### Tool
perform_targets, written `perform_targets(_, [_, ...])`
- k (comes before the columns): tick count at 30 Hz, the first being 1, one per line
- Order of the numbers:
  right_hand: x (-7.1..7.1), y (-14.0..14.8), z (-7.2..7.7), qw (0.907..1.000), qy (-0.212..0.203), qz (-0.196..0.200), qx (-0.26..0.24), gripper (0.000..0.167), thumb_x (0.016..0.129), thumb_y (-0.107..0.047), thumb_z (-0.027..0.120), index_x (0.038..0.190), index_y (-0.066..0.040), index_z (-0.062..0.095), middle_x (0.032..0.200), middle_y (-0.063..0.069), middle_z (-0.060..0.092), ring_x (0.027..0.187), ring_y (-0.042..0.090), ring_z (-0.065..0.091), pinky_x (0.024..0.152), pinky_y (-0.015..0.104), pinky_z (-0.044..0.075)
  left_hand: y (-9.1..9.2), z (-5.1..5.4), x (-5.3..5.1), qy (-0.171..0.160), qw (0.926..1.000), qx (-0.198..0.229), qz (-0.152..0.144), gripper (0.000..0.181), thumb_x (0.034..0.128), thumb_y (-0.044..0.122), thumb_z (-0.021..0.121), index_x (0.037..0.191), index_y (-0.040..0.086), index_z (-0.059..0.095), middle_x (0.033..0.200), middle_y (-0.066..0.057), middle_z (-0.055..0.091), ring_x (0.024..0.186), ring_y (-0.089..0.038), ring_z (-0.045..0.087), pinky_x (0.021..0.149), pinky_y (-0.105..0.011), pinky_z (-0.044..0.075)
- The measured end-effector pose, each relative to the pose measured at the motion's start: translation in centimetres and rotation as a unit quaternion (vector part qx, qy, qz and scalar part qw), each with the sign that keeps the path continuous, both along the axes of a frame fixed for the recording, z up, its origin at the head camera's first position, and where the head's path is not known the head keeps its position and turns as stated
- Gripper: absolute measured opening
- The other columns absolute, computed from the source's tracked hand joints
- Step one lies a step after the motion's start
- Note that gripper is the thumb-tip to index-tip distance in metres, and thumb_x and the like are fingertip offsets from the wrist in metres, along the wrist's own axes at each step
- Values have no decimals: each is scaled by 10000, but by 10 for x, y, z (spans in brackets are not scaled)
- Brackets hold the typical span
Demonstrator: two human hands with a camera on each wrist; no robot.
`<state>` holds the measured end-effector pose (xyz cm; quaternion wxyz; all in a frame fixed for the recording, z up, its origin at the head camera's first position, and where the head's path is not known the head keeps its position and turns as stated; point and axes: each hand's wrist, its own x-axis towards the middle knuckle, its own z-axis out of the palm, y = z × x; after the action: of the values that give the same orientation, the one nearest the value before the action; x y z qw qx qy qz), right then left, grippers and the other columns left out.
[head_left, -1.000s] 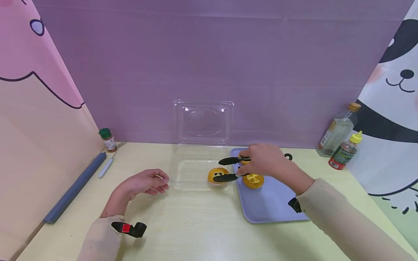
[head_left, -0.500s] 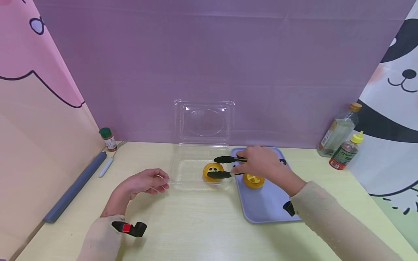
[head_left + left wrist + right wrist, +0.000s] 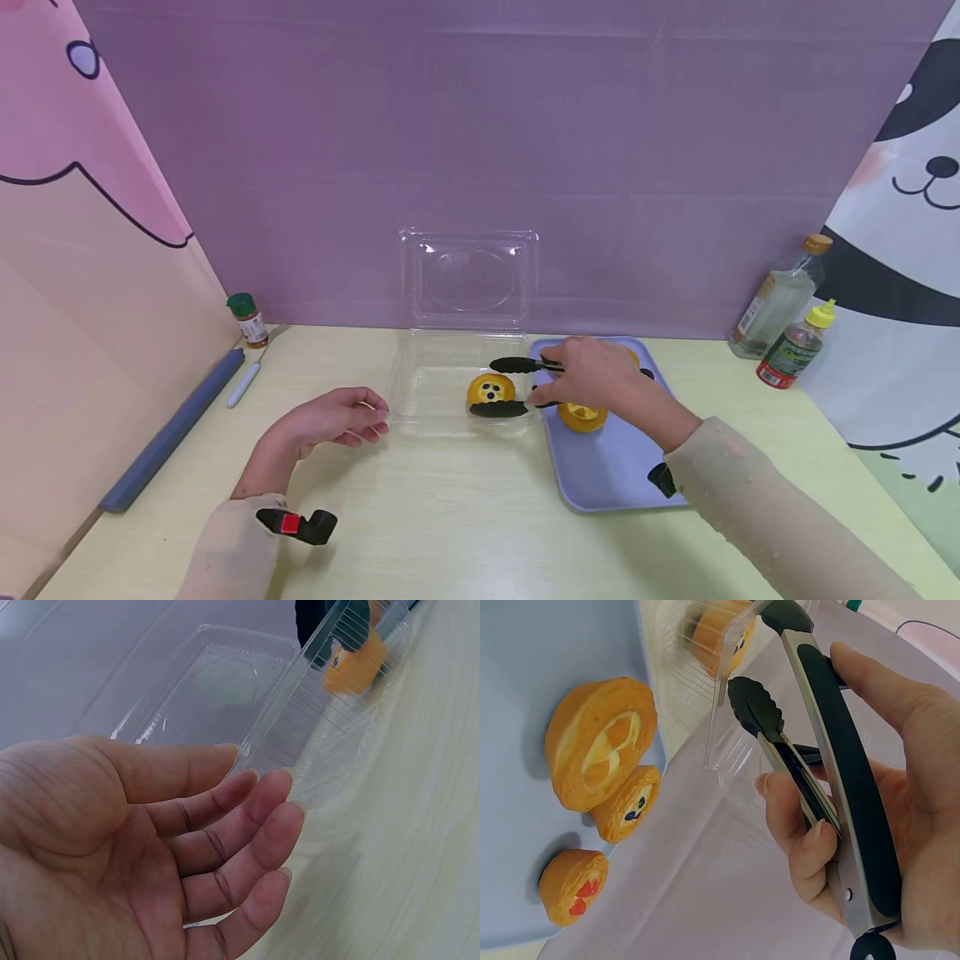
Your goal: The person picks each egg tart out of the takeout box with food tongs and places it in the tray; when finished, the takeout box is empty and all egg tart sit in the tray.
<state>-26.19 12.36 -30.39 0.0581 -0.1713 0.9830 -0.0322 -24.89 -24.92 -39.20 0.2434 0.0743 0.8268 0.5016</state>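
My left hand (image 3: 337,421) pinches the left rim of a clear plastic clamshell container (image 3: 427,392), its thumb and index fingertip meeting at the edge (image 3: 244,750). The container's lid stands raised at the back. Inside, toward the right, sits a round tart (image 3: 491,386) topped with dark berries. Black-tipped tongs (image 3: 501,409) are gripped in my right hand (image 3: 600,375). Their tips are spread, one along the tart's near side, the other behind it. Beneath that hand, a lilac tray (image 3: 615,483) holds a larger fruit tart (image 3: 604,742), a berry tart (image 3: 634,810) and a red-topped tart (image 3: 577,889).
At the back right stand a clear glass bottle (image 3: 780,304) and a yellow-capped squeeze bottle (image 3: 795,350). On the left are a green-capped jar (image 3: 249,321), a white-handled utensil (image 3: 243,385) and a long blue-grey roll (image 3: 176,433). A purple backdrop closes the rear.
The tongs have moved left with the berry tart, which now sits further inside the container. Their tips have since parted, uncovering the tart's top. My left hand has stayed at the rim.
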Motion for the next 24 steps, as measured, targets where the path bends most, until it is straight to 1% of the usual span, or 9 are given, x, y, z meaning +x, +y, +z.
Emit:
perform_targets(3, [-1,-1,-1,10000,-18,-6,24,819,769,-671,738,1418,-198,580,916,13,659,614,160,472,513,303,320,0,0,0,-14,10000,12,6,334,1012,205,552,1255,-24,534,1124,-124,688,977,-205,657,840,-351,527])
perform_targets(6, [-2,-1,-3,10000,-44,-24,35,830,767,-673,739,1425,-195,574,1003,31,699,612,159,484,513,299,348,0,0,0,-18,10000,10,-6,330,1013,203,549,1254,-22,535,1124,-127,688,978,-205,657,841,-352,528])
perform_targets(10, [-3,-1,-6,10000,-47,-34,32,834,767,-677,735,1426,-193,572,1249,62,700,696,158,552,555,310,440,0,-1,-1,-14,10000,-1,-11,324,1013,204,549,1251,-16,539,1126,-128,688,980,-204,657,841,-351,527])
perform_targets(13, [-4,-1,-8,10000,-44,-31,29,826,774,-677,730,1422,-188,577,1318,65,675,764,164,575,600,323,478,0,-1,-1,-4,10000,12,-1,322,1012,203,550,1249,-16,540,1126,-127,689,980,-204,658,840,-351,528])
perform_targets(15, [-5,-2,-10,10000,-58,-39,21,820,778,-672,729,1419,-183,579,1334,63,667,778,167,579,605,326,479,0,-1,-1,7,10000,24,-11,328,1013,204,550,1252,-20,539,1126,-126,690,982,-204,658,841,-350,528])
perform_targets(18, [-5,-3,-12,10000,-61,-27,56,804,783,-663,731,1409,-180,588,1300,56,681,763,168,572,571,315,451,0,-1,-1,9,10000,33,-15,328,1014,204,549,1252,-21,539,1124,-124,690,987,-205,658,842,-350,527])
perform_targets(19, [-5,-4,-12,10000,-66,-20,60,795,784,-659,733,1402,-178,594,1259,50,693,747,168,568,552,309,433,0,-1,-1,5,10000,35,-17,329,1014,204,548,1253,-22,538,1124,-123,690,989,-206,658,842,-350,527])
perform_targets(22, [-5,-6,-13,9999,-54,4,100,756,785,-652,737,1367,-183,622,1074,20,701,692,163,544,510,291,369,0,0,0,-8,10000,36,-11,328,1015,203,547,1255,-20,536,1123,-120,689,992,-206,658,842,-349,527])
perform_targets(24, [-4,-7,-14,9999,-59,3,100,724,787,-649,737,1337,-188,642,959,0,662,664,161,527,498,289,339,0,0,0,-10,10000,32,-6,330,1014,204,548,1255,-20,537,1121,-116,689,989,-206,659,841,-348,528])
